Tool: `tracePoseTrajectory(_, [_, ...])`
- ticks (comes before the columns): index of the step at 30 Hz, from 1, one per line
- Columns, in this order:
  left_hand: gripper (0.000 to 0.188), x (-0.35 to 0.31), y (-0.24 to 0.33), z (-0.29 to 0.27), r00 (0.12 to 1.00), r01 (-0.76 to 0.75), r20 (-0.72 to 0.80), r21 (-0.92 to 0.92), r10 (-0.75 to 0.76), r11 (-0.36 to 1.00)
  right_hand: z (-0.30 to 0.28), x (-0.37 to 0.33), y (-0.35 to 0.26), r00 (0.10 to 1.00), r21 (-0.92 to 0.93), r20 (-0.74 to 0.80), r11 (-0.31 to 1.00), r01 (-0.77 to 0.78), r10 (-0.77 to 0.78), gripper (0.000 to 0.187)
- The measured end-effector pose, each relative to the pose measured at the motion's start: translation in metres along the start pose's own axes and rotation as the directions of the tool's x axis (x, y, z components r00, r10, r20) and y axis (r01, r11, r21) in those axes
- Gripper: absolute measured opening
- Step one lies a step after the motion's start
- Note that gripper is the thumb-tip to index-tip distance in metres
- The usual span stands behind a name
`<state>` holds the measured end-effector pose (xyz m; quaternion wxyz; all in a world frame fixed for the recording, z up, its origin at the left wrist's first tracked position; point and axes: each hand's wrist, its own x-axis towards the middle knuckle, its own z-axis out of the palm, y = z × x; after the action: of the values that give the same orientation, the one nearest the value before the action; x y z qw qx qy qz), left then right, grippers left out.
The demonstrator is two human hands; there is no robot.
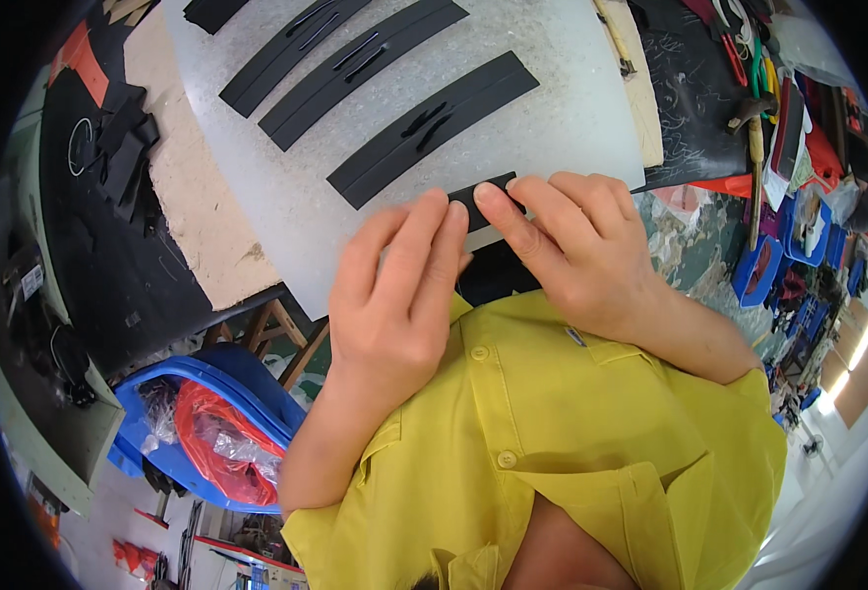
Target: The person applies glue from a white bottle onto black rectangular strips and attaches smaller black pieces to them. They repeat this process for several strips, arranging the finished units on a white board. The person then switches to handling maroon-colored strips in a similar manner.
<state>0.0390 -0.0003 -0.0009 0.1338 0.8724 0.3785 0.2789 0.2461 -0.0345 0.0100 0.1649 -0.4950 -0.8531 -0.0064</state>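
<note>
At the near edge of a pale, scuffed board [286, 211], a short black strip [470, 208] shows between my hands. My left hand [394, 290] has its fingers bent together at the strip's left part and covers much of it. Thumb and forefinger of my right hand [591, 246] close on the strip's right end. Just beyond lies a flat, slightly curved black strip [375, 175] with two dark marks at its middle. Farther off are another such strip [306, 113] and a third one [257, 84], each with slit-like marks.
Black scraps [124, 152] lie on the dark table at left, beside a worn tan board [198, 216]. Below the table edge stands a blue bin [217, 369] with plastic bags. A hammer [756, 128] and other tools crowd the far right, above blue baskets [756, 270].
</note>
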Motion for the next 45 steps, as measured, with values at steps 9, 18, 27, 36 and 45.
tracePoseTrajectory(9, [0.040, 0.011, 0.014, -0.019, 0.976, -0.125, 0.212, 0.351, 0.051, 0.928, -0.025, 0.027, -0.001, 0.966, 0.028, 0.257, 1.000, 0.002, -0.009, 0.042])
tracePoseTrajectory(18, [0.025, 0.021, -0.031, -0.022, 0.949, 0.313, -0.069, 0.063, -0.309, 0.948, -0.002, 0.056, 0.062, 0.983, 0.188, -0.102, 0.974, -0.131, 0.152, 0.032])
tracePoseTrajectory(27, [0.021, 0.028, -0.025, -0.020, 0.914, 0.387, -0.060, -0.164, -0.401, 0.907, -0.015, 0.063, 0.054, 0.958, 0.405, 0.054, 0.871, -0.277, 0.280, 0.018])
tracePoseTrajectory(36, [0.029, 0.042, -0.026, -0.001, 0.965, 0.157, -0.163, -0.257, -0.203, 0.954, 0.001, 0.048, 0.035, 0.982, 0.469, -0.036, 0.871, -0.146, 0.184, 0.043])
tracePoseTrajectory(45, [0.042, 0.039, -0.032, 0.004, 0.986, 0.070, -0.136, -0.195, -0.098, 0.978, 0.009, 0.039, 0.036, 0.995, 0.373, -0.071, 0.927, -0.043, 0.074, 0.056])
